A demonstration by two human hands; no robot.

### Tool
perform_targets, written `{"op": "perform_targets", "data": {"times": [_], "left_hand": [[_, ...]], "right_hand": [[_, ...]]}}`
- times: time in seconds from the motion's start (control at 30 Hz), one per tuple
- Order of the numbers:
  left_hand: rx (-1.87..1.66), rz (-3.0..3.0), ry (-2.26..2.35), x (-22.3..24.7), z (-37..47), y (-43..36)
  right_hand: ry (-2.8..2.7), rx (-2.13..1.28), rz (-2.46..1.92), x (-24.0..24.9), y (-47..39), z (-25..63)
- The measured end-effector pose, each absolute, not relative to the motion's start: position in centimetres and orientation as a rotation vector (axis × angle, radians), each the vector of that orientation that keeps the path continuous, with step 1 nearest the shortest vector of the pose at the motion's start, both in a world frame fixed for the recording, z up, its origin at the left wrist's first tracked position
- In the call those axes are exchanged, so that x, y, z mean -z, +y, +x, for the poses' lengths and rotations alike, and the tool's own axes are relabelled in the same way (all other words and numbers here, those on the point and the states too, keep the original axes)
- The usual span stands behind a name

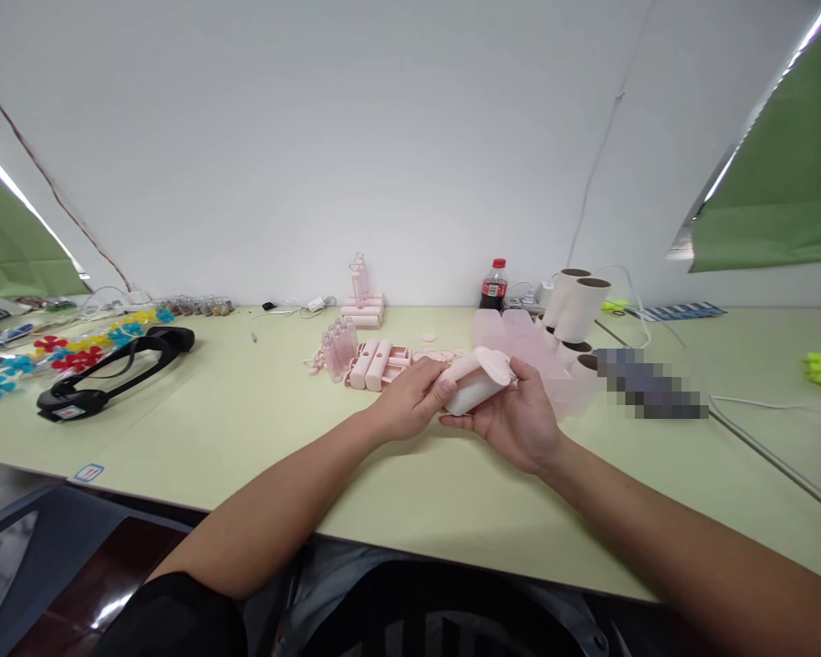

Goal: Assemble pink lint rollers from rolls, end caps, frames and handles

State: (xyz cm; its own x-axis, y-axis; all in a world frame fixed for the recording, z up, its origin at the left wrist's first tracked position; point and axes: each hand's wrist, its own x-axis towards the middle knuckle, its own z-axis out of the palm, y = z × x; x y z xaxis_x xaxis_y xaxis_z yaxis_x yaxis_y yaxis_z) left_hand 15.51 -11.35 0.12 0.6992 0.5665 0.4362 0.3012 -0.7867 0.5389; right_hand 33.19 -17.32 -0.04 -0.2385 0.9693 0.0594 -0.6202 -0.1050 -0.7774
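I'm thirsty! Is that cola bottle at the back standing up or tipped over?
Standing up. The cola bottle stands on the table by the wall, red cap on top.

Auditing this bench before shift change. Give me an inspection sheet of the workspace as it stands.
Surface: pale green table.
Job's things: pink-and-white roller held in both hands; more pink roller parts behind.
Clutter: cola bottle, paper rolls, black headset, coloured flower pieces.
Grips: left hand and right hand both closed on the roller.
Cables: white cable at right.
Surroundings: white wall, green screens.
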Motion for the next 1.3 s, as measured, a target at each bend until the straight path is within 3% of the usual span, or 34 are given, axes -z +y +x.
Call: {"op": "perform_targets", "data": {"times": [0.7,0.97,1.3], "left_hand": [[-1.429,2.744,0.277,0.5,15.8,-12.0],[-1.194,2.799,0.359,-0.6,15.4,-12.2],[-1.208,2.742,0.622,-0.6,15.2,-12.0]], "right_hand": [[-0.995,-1.688,-0.621,0.1,-17.9,32.5],[-0.939,-1.677,-0.714,0.8,-17.6,32.5],[-1.057,-1.744,-0.683,0.8,-17.7,32.6]]}}
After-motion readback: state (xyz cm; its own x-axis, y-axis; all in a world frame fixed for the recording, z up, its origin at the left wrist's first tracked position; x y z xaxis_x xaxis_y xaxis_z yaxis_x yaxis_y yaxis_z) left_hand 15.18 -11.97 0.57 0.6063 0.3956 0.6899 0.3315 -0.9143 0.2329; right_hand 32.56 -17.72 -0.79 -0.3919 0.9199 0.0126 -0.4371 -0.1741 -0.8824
